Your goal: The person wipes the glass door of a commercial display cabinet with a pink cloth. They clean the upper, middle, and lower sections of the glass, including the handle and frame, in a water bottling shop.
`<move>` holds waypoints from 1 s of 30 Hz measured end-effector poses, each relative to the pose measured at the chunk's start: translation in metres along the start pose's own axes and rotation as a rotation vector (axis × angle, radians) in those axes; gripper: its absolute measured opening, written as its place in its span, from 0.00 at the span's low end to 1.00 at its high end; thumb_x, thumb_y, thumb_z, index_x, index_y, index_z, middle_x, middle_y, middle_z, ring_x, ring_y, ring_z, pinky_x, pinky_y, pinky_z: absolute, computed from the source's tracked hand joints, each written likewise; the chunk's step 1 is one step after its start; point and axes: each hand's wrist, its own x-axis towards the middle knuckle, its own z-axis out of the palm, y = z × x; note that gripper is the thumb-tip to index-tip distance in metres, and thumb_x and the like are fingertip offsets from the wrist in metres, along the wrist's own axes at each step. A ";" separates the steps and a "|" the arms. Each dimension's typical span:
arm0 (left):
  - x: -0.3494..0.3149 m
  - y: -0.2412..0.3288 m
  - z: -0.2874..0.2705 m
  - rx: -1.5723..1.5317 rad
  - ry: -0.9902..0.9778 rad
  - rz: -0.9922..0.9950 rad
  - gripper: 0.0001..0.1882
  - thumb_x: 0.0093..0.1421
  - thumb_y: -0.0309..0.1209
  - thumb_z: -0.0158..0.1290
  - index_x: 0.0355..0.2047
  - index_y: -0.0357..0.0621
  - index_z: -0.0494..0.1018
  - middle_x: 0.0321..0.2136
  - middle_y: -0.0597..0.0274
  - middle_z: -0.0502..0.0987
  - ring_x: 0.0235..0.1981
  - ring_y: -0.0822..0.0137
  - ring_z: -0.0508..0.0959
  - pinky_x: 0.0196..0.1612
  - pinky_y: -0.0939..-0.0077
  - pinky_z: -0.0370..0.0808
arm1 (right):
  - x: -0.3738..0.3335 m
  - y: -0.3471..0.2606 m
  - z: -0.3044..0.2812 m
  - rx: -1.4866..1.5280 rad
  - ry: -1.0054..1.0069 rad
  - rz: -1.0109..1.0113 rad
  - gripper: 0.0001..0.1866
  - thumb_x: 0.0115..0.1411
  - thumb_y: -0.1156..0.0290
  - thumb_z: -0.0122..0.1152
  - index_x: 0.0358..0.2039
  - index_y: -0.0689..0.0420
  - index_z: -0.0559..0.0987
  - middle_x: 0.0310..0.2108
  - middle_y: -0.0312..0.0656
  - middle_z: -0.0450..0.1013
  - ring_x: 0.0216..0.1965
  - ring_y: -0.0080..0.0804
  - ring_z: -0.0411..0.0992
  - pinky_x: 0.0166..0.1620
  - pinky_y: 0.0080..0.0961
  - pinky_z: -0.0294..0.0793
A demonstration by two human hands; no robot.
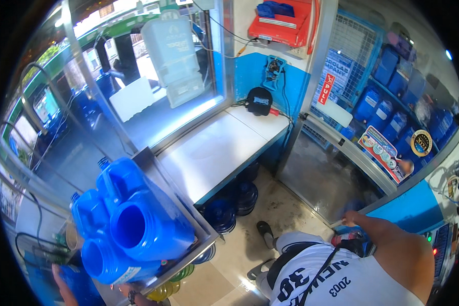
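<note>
Pictured at the lower left edge of a bright, glass-fronted room, with a bare left hand (62,286) set against the side of a dark blue plastic container (80,285), mostly cut off by the frame. Impossible to tell from this angle how tightly closed around it. Seen close by, with a dark wristwatch (131,297) on the wrist, only a sliver of the right hand (123,289), below the jugs; impossible to tell whether holding anything. Standing side by side just above, mouths up, on a raised metal-edged stand (206,237): a larger-looking, glossy blue plastic jug with moulded handle and wide round mouth (166,227), and a matching blue jug with a pale label (120,268), nearer the hands. Done so far, judging by position: both placed on the stand, wide mouths uncapped. Left, by the same reading: both mouths without lids, and the dark container apart from the pair, beside the left hand. Beyond the stand, a white-topped bench (209,153) with a black cap (260,101) at its far corner; beneath it, round dark blue bottles (246,199). At lower right, a co-worker in a white jersey with black lettering (336,278), with one hand (350,219) near the lower edge of a framed glass door (331,168). Behind the glass, more blue jugs (390,125) on shelving.
</note>
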 end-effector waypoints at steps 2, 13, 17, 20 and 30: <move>-0.010 0.017 0.005 -0.014 0.093 0.010 0.27 0.70 0.44 0.46 0.57 0.32 0.71 0.52 0.44 0.78 0.52 0.45 0.76 0.56 0.55 0.74 | -0.018 0.013 0.008 -0.080 -0.076 -0.014 0.27 0.58 0.51 0.66 0.53 0.53 0.83 0.51 0.50 0.80 0.53 0.50 0.78 0.57 0.42 0.77; -0.273 0.215 0.047 -0.479 0.057 0.380 0.24 0.69 0.42 0.50 0.52 0.31 0.72 0.45 0.48 0.79 0.46 0.53 0.78 0.50 0.61 0.75 | 0.085 -0.184 -0.086 0.185 0.119 -0.546 0.25 0.64 0.50 0.58 0.51 0.55 0.81 0.45 0.57 0.78 0.49 0.57 0.76 0.52 0.50 0.74; -0.376 0.254 0.049 -0.688 -0.181 0.406 0.23 0.69 0.42 0.51 0.51 0.31 0.73 0.42 0.50 0.80 0.43 0.56 0.78 0.48 0.64 0.76 | 0.081 -0.332 -0.120 0.323 0.122 -0.944 0.28 0.65 0.49 0.59 0.58 0.56 0.78 0.53 0.53 0.78 0.54 0.52 0.76 0.56 0.42 0.75; -0.416 0.275 0.046 -0.893 -0.315 0.385 0.22 0.69 0.41 0.53 0.49 0.31 0.73 0.41 0.51 0.80 0.41 0.58 0.78 0.47 0.65 0.76 | 0.040 -0.415 -0.119 0.470 0.124 -1.243 0.37 0.58 0.52 0.70 0.63 0.58 0.74 0.57 0.54 0.76 0.58 0.52 0.74 0.62 0.44 0.71; -0.381 0.373 0.016 -1.443 -0.861 0.339 0.13 0.63 0.16 0.47 0.46 0.34 0.74 0.42 0.57 0.78 0.42 0.65 0.78 0.48 0.74 0.78 | -0.033 -0.373 -0.140 0.624 0.313 -0.814 0.17 0.68 0.57 0.60 0.46 0.58 0.82 0.41 0.52 0.80 0.44 0.44 0.79 0.47 0.38 0.76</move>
